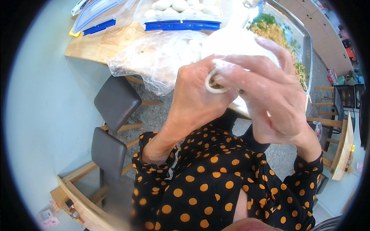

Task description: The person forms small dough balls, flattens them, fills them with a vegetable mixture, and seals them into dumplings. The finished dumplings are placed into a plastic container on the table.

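Between my hands is a white dough cup (211, 87) with chopped filling inside, mostly hidden by my fingers. My left hand (200, 96) is wrapped round it from the left. My right hand (275, 90) arches over from the right, its floury thumb or finger at the cup's rim. Behind them lies a bright white surface (235, 40), its detail washed out. At the right, a metal tray (307, 46) holds chopped green and yellowish filling (271, 29).
Above left, a lidded-style container (183, 26) of white dough balls, a plastic lid (96, 19) and a crumpled plastic bag (150, 57) lie on the wooden table (84, 50). Gray chairs (115, 100) stand at the left, more wooden furniture (339, 154) at the right.
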Demonstrator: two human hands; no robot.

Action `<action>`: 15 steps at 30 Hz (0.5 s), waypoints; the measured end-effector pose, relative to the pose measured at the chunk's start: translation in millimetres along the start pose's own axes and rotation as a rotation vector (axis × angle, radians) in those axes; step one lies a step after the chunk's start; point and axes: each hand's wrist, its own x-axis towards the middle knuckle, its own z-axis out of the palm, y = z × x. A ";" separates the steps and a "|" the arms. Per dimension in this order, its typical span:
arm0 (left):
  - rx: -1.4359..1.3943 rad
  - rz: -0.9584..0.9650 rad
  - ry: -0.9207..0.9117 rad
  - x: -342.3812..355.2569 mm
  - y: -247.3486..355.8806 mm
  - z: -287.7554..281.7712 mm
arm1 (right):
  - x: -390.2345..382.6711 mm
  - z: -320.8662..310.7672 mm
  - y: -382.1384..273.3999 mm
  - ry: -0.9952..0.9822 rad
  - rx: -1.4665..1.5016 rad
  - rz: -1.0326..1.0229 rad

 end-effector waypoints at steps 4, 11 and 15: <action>0.202 0.111 -0.046 0.7 -1.4 -1.1 | 1.3 8.2 -3.5 -0.010 0.072 0.012; 0.084 0.062 -0.052 1.4 -0.1 0.0 | 0.7 -1.6 -6.1 -0.065 0.072 0.031; 0.157 0.155 -0.065 3.3 -2.9 -1.2 | -0.1 0.3 -1.5 -0.022 0.133 0.033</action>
